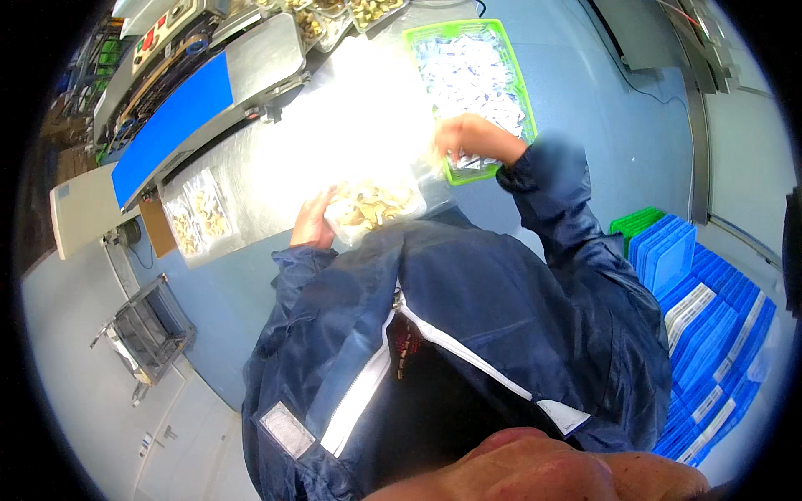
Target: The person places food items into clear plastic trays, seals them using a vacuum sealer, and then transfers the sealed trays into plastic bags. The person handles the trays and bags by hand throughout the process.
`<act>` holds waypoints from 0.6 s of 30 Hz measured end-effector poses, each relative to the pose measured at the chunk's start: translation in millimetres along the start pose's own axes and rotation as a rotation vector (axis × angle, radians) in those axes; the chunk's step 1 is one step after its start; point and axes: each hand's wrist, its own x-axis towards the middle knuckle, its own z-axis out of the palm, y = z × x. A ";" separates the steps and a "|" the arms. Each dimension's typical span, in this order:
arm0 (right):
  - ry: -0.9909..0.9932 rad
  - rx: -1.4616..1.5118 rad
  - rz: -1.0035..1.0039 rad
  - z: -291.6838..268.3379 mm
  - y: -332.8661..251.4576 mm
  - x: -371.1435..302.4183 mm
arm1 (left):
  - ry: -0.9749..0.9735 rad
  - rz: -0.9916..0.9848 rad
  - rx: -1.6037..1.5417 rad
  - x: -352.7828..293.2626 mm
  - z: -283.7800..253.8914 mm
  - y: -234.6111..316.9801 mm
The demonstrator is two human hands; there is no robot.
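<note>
The left hand (pixel 314 220) is partly curled at the left wall of a shallow, clear plastic tray (pixel 332 227) and seems to hold it lightly. This tray is at the near edge of the metal surface (pixel 251 200), just before the person's body, and it is filled with pale yellow, sliced mushroom-like pieces (pixel 374 204). The right hand (pixel 480 138) is over the near part of a bright green, rectangular plastic basket (pixel 528 96), with bent fingers; because of blur, I cannot tell how far they are closed, or if they have hold of something.

For good work here, the left hand should keep the tray level and press only softly, since a thin wall may bend easily. The right fingertips should pinch one of the small white-and-blue flat packets (pixel 468 71) at a time, because such slippery pieces probably slide together.

The packets look smooth and shiny, and they lie in a loose heap. The mushroom-like pieces are irregular, with curved edges, and probably are soft. Further left, two clear packs (pixel 200 213) with similar pieces lie on the surface, which has a strong glare.
</note>
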 end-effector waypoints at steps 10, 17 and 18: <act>0.899 -0.753 0.003 -45.8 74.6 56.7 | 0.071 0.022 0.015 22.4 15.3 1.7; 1.079 -0.609 0.057 -112.6 57.8 66.4 | 0.179 0.069 -0.136 25.7 4.5 3.7; 1.085 -0.769 0.154 -119.4 53.2 78.9 | 0.205 0.060 -0.147 24.9 8.6 7.5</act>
